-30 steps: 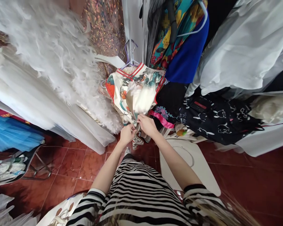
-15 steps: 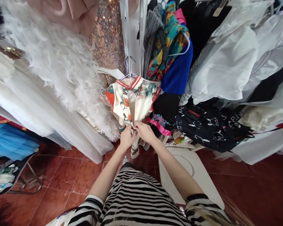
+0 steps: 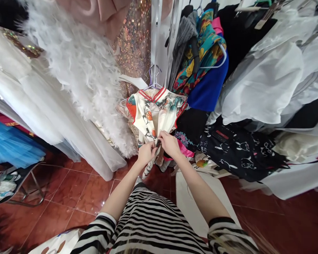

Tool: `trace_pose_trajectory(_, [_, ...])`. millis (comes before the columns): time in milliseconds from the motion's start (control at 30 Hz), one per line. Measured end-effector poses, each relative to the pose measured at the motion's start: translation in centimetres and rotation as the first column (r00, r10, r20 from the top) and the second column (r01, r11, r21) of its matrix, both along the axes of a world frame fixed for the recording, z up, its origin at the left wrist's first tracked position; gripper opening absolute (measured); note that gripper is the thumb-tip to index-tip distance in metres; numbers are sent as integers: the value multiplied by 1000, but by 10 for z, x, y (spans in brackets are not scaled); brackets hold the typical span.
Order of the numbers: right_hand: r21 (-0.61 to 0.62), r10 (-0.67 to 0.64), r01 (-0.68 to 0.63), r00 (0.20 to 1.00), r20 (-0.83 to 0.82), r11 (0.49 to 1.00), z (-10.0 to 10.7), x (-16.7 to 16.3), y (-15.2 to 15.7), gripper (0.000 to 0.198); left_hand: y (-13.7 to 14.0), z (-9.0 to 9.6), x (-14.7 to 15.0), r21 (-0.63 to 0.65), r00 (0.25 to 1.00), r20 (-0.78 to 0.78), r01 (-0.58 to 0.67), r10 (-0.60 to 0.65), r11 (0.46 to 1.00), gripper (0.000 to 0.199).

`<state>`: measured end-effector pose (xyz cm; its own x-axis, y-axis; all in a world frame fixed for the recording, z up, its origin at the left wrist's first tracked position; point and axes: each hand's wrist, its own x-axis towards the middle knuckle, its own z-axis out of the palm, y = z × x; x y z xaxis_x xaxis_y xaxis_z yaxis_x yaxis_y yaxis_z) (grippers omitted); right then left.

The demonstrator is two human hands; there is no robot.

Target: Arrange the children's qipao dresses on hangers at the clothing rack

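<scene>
A white sleeveless dress (image 3: 167, 118) with an orange and green print and red-striped collar hangs in front of me on a hanger (image 3: 154, 84). Its front opening gapes below the neckline. At the lower end of that gap my left hand (image 3: 146, 152) is closed on one edge of the cloth. My right hand (image 3: 169, 143) pinches the other edge, close beside the left. What lies between the fingertips, whether a fastener or only fabric, is too small to tell. Below the hands the dress hangs down toward the floor.
White feathered (image 3: 79, 70) and tulle gowns hang to the left, with a blue tulle skirt (image 3: 13, 141). On the right are a floral garment (image 3: 188, 63), white satin clothes (image 3: 265, 77) and a black printed garment (image 3: 235, 148). A white board (image 3: 201, 197) lies on the red tiled floor (image 3: 79, 190).
The view has shifted, so the dress and racks appear a little further right. Both hands stay on the dress front, with the right hand slightly higher relative to the left.
</scene>
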<state>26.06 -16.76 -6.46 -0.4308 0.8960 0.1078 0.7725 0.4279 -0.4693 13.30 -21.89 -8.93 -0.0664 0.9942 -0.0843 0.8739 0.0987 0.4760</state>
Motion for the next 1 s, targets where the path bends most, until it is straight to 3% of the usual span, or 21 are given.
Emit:
trace_pose_trajectory(133, [58, -62, 63, 998, -20, 996, 15, 3, 14, 16, -4, -2, 2, -15, 1000, 22, 19, -19, 1000, 9])
trace_pose_trajectory(367, [98, 52, -47, 997, -55, 994, 17, 1, 18, 15, -2, -2, 0, 58, 999, 52, 2, -5, 998, 6])
trace_pose_trajectory(533, [75, 80, -80, 997, -8, 994, 20, -2, 16, 15, 17, 9, 3, 173, 995, 95, -59, 43, 983, 26])
trace_pose_trajectory(733, [85, 56, -58, 998, 34, 995, 26, -1, 17, 16, 38, 20, 9, 126, 998, 8, -64, 63, 990, 17])
trace_pose_trajectory(1000, [123, 2, -14, 996, 94, 992, 36, -3, 41, 14, 39, 23, 8, 120, 999, -5, -32, 32, 992, 13])
